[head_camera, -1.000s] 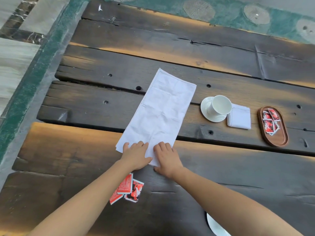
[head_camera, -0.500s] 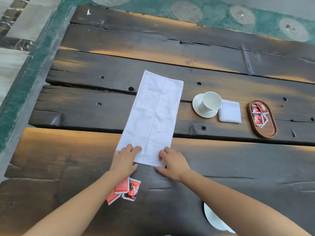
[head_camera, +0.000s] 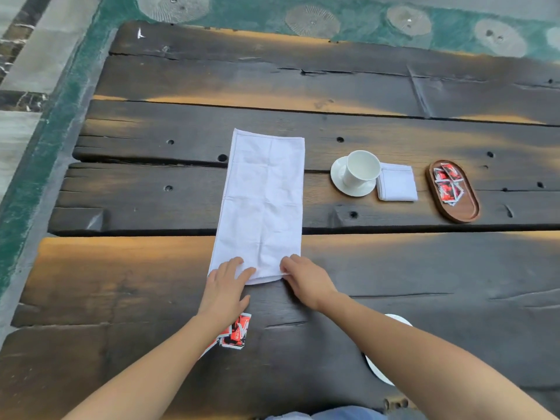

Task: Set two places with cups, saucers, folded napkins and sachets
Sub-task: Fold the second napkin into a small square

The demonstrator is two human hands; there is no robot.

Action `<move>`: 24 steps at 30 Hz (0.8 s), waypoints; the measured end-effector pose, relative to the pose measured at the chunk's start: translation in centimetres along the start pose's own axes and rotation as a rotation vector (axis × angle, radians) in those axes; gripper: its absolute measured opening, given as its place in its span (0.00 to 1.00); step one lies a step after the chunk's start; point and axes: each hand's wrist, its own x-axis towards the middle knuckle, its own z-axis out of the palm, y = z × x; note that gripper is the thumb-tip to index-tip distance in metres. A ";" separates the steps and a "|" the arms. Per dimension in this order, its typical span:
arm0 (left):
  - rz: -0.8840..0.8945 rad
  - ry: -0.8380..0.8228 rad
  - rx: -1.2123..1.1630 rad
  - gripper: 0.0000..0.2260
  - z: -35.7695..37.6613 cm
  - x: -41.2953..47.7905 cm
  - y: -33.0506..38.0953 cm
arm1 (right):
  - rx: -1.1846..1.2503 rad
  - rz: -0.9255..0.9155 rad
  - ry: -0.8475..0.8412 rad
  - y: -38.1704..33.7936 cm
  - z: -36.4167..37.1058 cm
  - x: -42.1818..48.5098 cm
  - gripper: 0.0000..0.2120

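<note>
At the near end of the napkin (head_camera: pixel 263 201): left hand (head_camera: pixel 225 287) lies flat, fingers straight and apart, pressing the near left corner. Right hand (head_camera: pixel 306 278) sits on the near right corner with fingers curled over the hem and thumb at the edge, which reads as a pinch. Hem lifts slightly off the wood right there.

Napkin is a long white strip, creased, running away from the person across several planks of the table (head_camera: pixel 424 268). Its far end lies flat and square.

Just behind the left wrist: loose sachets (head_camera: pixel 239 331), red and white, partly hidden by the forearm. Under the right forearm: near saucer (head_camera: pixel 378 371), white, mostly covered.

Right of the strip, well apart: cup (head_camera: pixel 362 168) upright on the far saucer (head_camera: pixel 338 174). Folded napkin (head_camera: pixel 397 184) lies on that saucer's right side, touching it or nearly so; can't tell which. Further right, apart from it: oval wooden tray (head_camera: pixel 463 215) holding tray sachets (head_camera: pixel 447 184), same red and white, piled at its far end.

Beyond the table: green floor (head_camera: pixel 257 13) with pale round patches.
</note>
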 end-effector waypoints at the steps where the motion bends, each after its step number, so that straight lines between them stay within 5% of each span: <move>1: 0.011 0.028 -0.016 0.24 0.0 -0.1 -0.2 | 0.022 -0.010 -0.007 0.0 -0.4 -0.2 0.03; 6: -0.005 0.138 -0.197 0.12 -1.1 -0.2 -0.5 | 0.035 -0.023 -0.007 0.3 -2.0 -1.0 0.03; 13: -0.153 0.180 -0.290 0.09 -1.7 -1.6 -1.6 | -0.020 0.025 0.013 1.7 -2.3 -1.7 0.14; 18: -0.193 0.176 -0.277 0.05 -1.6 -2.0 -2.3 | -0.016 -0.005 0.056 2.4 -2.2 -2.3 0.04; 24: -0.167 0.173 -0.328 0.03 -1.7 -2.2 -2.5 | 0.073 0.033 0.138 2.5 -2.1 -2.9 0.07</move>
